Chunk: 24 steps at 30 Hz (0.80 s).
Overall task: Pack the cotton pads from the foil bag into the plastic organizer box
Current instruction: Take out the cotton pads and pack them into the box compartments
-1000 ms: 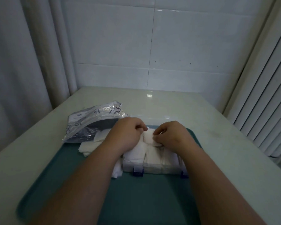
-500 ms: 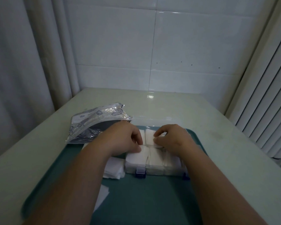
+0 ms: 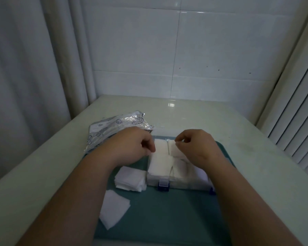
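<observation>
Pale, glossy surface (image 3: 242, 139) set into a corner: white tiled wall (image 3: 167, 50) behind, light curtain (image 3: 25, 68) hanging at left, vertical white slats (image 3: 295, 112) at right. A ceiling light reflects as a bright spot on the far part of the surface. Dim, bluish lighting overall. Teal tray (image 3: 158, 215) lies on the near middle of the surface. On the tray: clear plastic organizer box (image 3: 176, 183) with blue latches on its near wall, compartments filled with white cotton pads (image 3: 160, 164). Foil bag (image 3: 114, 128), crinkled, printed with shell outlines, lies at the tray's far left corner, partly on the surface. Loose stack of pads (image 3: 130, 180) rests on the tray just left of the box; a further loose pad (image 3: 114, 210) lies nearer, partly under the left forearm. Left hand (image 3: 132, 148) over the box's left side, fingers curled down onto the pads. Right hand (image 3: 196, 144) over the far right compartment, thumb and forefinger pinching the top edge of a pad there.
</observation>
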Motion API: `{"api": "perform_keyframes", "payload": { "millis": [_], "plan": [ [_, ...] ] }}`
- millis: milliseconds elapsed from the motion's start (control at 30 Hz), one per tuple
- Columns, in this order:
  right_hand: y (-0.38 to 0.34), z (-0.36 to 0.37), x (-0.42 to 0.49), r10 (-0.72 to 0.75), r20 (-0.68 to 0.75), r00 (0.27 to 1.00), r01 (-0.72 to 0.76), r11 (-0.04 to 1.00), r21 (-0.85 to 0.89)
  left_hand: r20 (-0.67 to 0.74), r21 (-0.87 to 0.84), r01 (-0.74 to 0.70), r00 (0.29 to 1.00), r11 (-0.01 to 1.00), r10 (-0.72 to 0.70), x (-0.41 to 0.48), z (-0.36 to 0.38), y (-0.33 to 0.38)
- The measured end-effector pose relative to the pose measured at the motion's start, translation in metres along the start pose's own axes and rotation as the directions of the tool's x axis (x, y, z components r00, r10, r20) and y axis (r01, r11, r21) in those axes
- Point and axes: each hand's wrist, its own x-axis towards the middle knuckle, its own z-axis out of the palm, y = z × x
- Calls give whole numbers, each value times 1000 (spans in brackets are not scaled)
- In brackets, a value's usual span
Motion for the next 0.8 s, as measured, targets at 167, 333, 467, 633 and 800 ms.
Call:
{"api": "perform_keyframes", "payload": {
  "millis": [167, 333, 467, 633, 800],
  "plan": [
    [-8, 2, -6, -41, -51, 998, 44, 998, 53, 227, 147, 30, 972, 989, -64, -19, -6, -11],
    [-11, 4, -9, -53, -41, 998, 55, 997, 47, 376, 340, -6, 917, 940, -130, -27, 2, -10],
    [-12, 3, -10, -46, -36, 998, 49, 997, 61, 374, 418, 44, 902, 907, -215, -24, 9, -10],
    [-12, 3, -11, -53, -39, 998, 55, 996, 68, 391, 471, 40, 886, 881, -249, -23, 13, -10],
    [-11, 3, -12, -59, -41, 997, 63, 993, 99, 350, 338, 41, 922, 940, -166, -27, 10, -14]
  ]
}}
